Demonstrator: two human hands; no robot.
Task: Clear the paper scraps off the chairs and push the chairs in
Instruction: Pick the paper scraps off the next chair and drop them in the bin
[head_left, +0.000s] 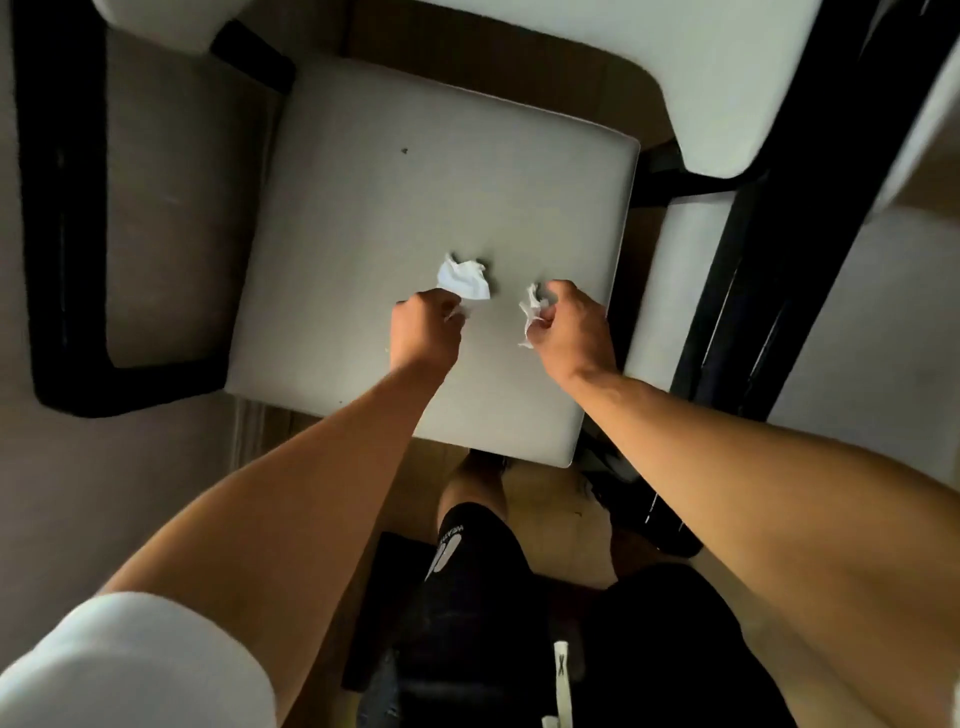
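Chair seat (415, 208), pale and square, fills the middle of the view, with another pale seat or table edge (701, 88) beyond its far corner and black frame bars (727, 291) running down its right side. Dark framing (57, 234) stands to the left over the floor. Both bare arms reach down onto the near half of the cushion. Left hand (423, 330) is curled over the near end of a crumpled white scrap (465, 278), most of which lies just past the knuckles on the seat; whether the fingers have truly caught it I cannot tell for sure, though a bit of white shows under them. Right hand (574, 322) is closed round a smaller torn scrap (532, 312), pinched at the fingertips and touching or just above the cushion. This looks like the gathering step, with pushing in not yet begun. Next, I judge, both scraps want lifting clear together, then the hands need a hold on the chair. Room to the right is tight against the black bars; the near edge by the person's knees is freer.
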